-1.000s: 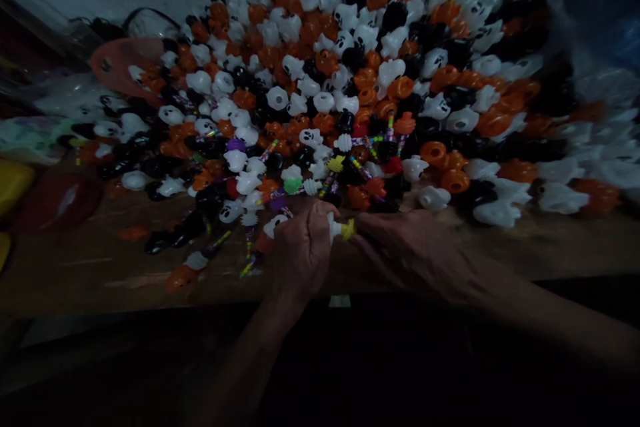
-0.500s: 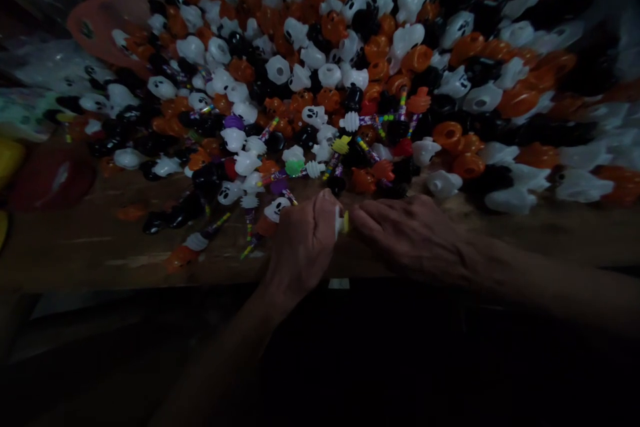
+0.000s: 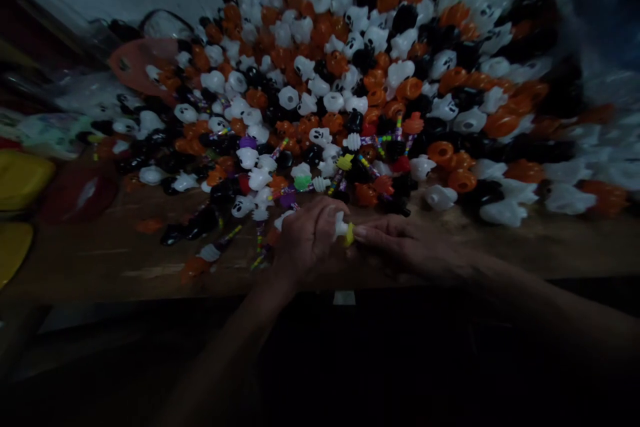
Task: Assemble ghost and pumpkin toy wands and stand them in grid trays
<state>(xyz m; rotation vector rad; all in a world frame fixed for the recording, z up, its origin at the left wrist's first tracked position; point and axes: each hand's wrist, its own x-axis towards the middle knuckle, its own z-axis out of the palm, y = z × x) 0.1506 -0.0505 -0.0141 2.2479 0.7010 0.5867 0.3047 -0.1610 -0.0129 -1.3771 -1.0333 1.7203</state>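
Note:
My left hand (image 3: 307, 235) is closed round a white plastic figure (image 3: 340, 223), most of it hidden by the fingers; it looks like the ghost figures in the pile. Thumb and fingers of my right hand (image 3: 395, 243) pinch a small yellow ridged cap (image 3: 349, 235) at the figure's right end. Cap and figure touch; whether they are joined I cannot tell. Just beyond my hands lie several tubes of coloured beads with ridged caps, among them one with a yellow cap (image 3: 345, 161) and one with a red cap (image 3: 383, 185).
A large heap of white ghost, orange and black plastic figures (image 3: 320, 85) covers the back of the wooden table (image 3: 100, 257). A tube with an orange figure (image 3: 194, 268) lies front left. Yellow objects (image 3: 23, 180) and a dark red one (image 3: 80, 197) stand at far left.
The view has shifted, showing more of the wall and the heap's top. My hands have turned a little, so more of the white figure and the yellow cap shows between them.

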